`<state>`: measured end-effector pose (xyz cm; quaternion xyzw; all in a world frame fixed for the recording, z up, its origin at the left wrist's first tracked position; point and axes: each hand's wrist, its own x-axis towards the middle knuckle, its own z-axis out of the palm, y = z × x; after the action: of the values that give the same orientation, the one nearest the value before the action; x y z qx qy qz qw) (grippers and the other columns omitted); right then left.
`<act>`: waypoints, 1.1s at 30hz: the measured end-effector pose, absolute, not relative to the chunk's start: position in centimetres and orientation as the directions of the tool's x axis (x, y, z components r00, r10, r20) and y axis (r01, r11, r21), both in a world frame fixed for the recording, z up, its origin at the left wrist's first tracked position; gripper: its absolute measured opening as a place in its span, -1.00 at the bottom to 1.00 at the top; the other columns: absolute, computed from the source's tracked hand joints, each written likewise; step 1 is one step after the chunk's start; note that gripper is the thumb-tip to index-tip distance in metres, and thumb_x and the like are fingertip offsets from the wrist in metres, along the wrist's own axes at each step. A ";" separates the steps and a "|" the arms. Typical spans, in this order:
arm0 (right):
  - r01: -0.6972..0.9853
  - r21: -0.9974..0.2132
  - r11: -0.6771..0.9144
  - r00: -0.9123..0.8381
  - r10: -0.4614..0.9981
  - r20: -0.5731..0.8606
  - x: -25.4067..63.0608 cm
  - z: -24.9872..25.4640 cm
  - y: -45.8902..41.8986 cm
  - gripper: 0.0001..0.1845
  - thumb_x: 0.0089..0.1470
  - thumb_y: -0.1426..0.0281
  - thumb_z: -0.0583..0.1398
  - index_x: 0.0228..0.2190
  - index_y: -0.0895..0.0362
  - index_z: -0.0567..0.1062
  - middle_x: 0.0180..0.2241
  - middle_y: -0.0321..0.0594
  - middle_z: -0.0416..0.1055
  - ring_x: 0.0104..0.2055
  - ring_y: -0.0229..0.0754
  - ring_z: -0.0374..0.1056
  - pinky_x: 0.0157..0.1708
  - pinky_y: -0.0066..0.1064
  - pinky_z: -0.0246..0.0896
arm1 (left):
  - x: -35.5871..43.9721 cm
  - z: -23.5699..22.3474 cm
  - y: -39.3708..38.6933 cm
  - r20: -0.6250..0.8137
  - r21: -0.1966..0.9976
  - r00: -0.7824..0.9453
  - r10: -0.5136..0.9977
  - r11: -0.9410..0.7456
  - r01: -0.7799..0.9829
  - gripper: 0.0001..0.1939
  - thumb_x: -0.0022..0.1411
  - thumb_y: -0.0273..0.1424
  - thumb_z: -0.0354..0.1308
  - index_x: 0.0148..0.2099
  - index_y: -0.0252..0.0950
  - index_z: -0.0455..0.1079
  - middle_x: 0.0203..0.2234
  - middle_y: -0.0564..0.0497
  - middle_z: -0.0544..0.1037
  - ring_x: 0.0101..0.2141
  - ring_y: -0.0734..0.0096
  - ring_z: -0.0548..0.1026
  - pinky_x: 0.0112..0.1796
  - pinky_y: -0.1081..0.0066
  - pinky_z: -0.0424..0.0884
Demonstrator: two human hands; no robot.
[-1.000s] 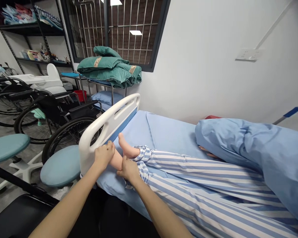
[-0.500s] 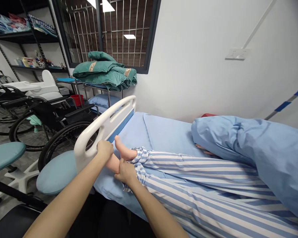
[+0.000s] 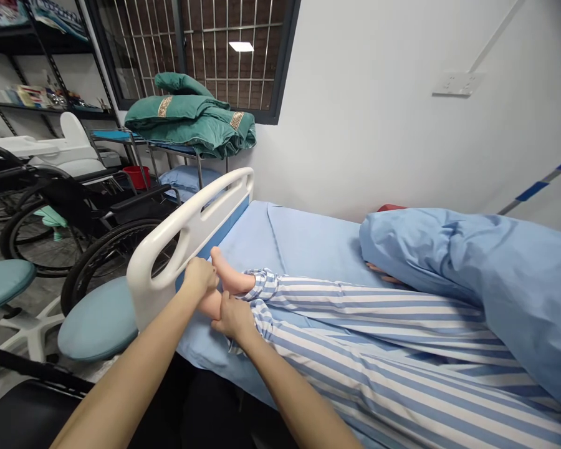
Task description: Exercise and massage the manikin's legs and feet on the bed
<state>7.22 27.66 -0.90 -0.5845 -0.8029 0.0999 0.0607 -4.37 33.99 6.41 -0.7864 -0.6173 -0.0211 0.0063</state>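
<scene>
The left hand (image 3: 199, 279) and right hand (image 3: 234, 317) are closed around a bare ankle (image 3: 209, 304) at the bed's (image 3: 224, 249) foot, the other foot (image 3: 229, 274) just beside them. The white footboard (image 3: 156, 274) crowds the left hand (little room for knuckles). A wheelchair (image 3: 70, 206) stands left of frame.

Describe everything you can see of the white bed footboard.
The white footboard looks like moulded plastic, with a rounded top rail above long slotted openings and a blue strip along its inner face. It stands upright at the end of the bed, beside the blue-sheeted mattress. The left hand is very close; contact is unclear.
</scene>
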 end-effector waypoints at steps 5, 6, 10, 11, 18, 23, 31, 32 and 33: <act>0.933 -0.220 0.286 -0.297 0.955 -0.018 7.1 -0.8 27.5 -0.49 -0.20 0.21 0.23 -0.21 0.20 0.27 -0.31 0.03 0.45 -0.32 0.05 0.44 -0.40 -0.27 0.28 | -4.6 6.7 32.9 0.043 -0.112 0.210 0.977 -0.204 0.972 -0.66 0.18 -0.38 -0.08 -0.32 -0.44 0.50 -0.38 -0.30 0.55 -0.33 0.15 0.50 -0.28 0.27 0.29; 0.934 -0.216 0.286 -0.296 0.955 -0.014 7.0 -0.9 27.4 -0.48 -0.20 0.21 0.23 -0.20 0.21 0.27 -0.31 0.03 0.45 -0.32 0.06 0.44 -0.40 -0.27 0.28 | -4.7 6.7 32.7 0.063 -0.126 0.201 0.978 -0.192 0.973 -0.66 0.18 -0.39 -0.10 -0.31 -0.42 0.50 -0.39 -0.30 0.55 -0.33 0.15 0.51 -0.30 0.27 0.30; 0.932 -0.206 0.297 -0.300 0.954 0.017 6.9 -1.1 27.3 -0.46 -0.22 0.22 0.24 -0.19 0.21 0.28 -0.28 0.02 0.45 -0.32 0.08 0.43 -0.41 -0.24 0.29 | -4.9 6.5 32.1 0.170 -0.116 0.140 0.975 -0.121 0.986 -0.65 0.18 -0.42 -0.12 -0.30 -0.38 0.50 -0.41 -0.26 0.55 -0.34 0.13 0.52 -0.35 0.27 0.32; 0.932 -0.205 0.298 -0.300 0.954 0.021 6.9 -1.2 27.3 -0.46 -0.23 0.22 0.25 -0.20 0.20 0.28 -0.28 0.02 0.45 -0.32 0.08 0.43 -0.41 -0.24 0.29 | -4.9 6.5 31.9 0.195 -0.102 0.114 0.974 -0.095 0.990 -0.65 0.19 -0.40 -0.13 -0.30 -0.39 0.50 -0.41 -0.26 0.55 -0.35 0.12 0.52 -0.36 0.27 0.33; 0.933 -0.211 0.291 -0.298 0.955 0.002 6.9 -1.0 27.3 -0.45 -0.24 0.22 0.25 -0.20 0.21 0.28 -0.26 0.04 0.44 -0.30 0.07 0.43 -0.40 -0.27 0.28 | -5.0 6.4 31.5 0.248 0.017 -0.073 0.966 0.071 0.997 -0.62 0.18 -0.33 -0.15 -0.26 -0.38 0.48 -0.39 -0.24 0.55 -0.34 0.12 0.52 -0.35 0.27 0.32; 0.935 -0.226 0.272 -0.285 0.958 -0.024 6.8 -0.9 27.2 -0.45 -0.22 0.22 0.25 -0.18 0.21 0.28 -0.25 0.05 0.43 -0.29 0.07 0.42 -0.37 -0.25 0.27 | -5.4 5.7 30.6 0.277 0.193 -0.273 0.921 0.225 0.955 -0.64 0.20 -0.30 -0.16 -0.22 -0.31 0.44 -0.39 -0.19 0.56 -0.34 0.17 0.51 -0.35 0.34 0.28; 0.938 -0.223 0.266 -0.274 0.962 -0.008 6.9 -1.0 27.1 -0.47 -0.20 0.19 0.24 -0.19 0.20 0.28 -0.29 0.03 0.45 -0.30 0.03 0.42 -0.35 -0.28 0.25 | -5.7 3.5 29.5 0.368 0.364 -0.402 0.838 0.268 0.892 -0.66 0.23 -0.19 -0.15 -0.31 -0.24 0.39 -0.43 -0.04 0.56 -0.39 0.28 0.50 -0.42 0.41 0.18; 0.939 -0.218 0.266 -0.274 0.962 -0.005 6.9 -1.1 27.1 -0.47 -0.20 0.20 0.24 -0.20 0.20 0.28 -0.29 0.03 0.45 -0.30 0.04 0.42 -0.35 -0.27 0.25 | -5.7 3.6 29.5 0.361 0.353 -0.408 0.839 0.282 0.892 -0.66 0.23 -0.20 -0.15 -0.30 -0.24 0.39 -0.43 -0.05 0.56 -0.39 0.27 0.50 -0.42 0.40 0.19; 0.940 -0.214 0.265 -0.272 0.962 -0.005 6.8 -1.1 27.2 -0.47 -0.20 0.20 0.24 -0.20 0.20 0.27 -0.29 0.03 0.45 -0.31 0.05 0.43 -0.36 -0.27 0.25 | -5.7 3.8 29.6 0.354 0.335 -0.405 0.843 0.290 0.897 -0.67 0.22 -0.21 -0.14 -0.29 -0.24 0.40 -0.43 -0.06 0.56 -0.39 0.26 0.50 -0.42 0.40 0.19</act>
<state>6.84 27.17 -1.12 -0.5999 -0.7928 0.0871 0.0628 -5.70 29.57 3.76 -0.5428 -0.8013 -0.2457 0.0542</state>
